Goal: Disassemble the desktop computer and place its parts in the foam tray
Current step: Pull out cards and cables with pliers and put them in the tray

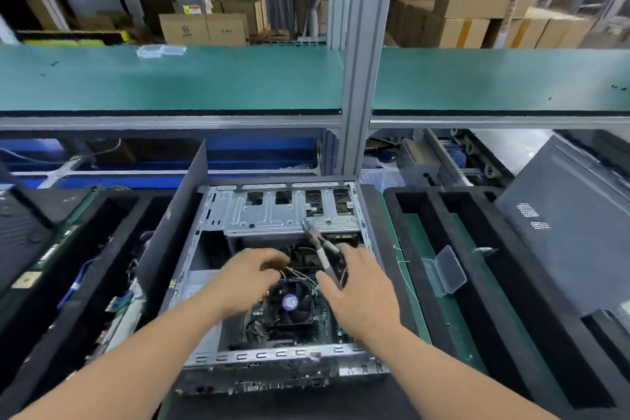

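Two foam trays flank open computer case, right hand grips pliers, left hand pinches wires.

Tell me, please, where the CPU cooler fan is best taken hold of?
Probably by the two opposite side walls of the CPU cooler fan, coming straight down from above: it lies flat on the board in the open case, its square black frame exposed, while the blades and the thin wires offer no firm hold.

Bare galvanised steel computer case at frame centre, dull grey, matt black foam tray at right, clear glossy plastic box inside it, smooth matt green shelf mat across upper frame, brown cardboard cartons behind
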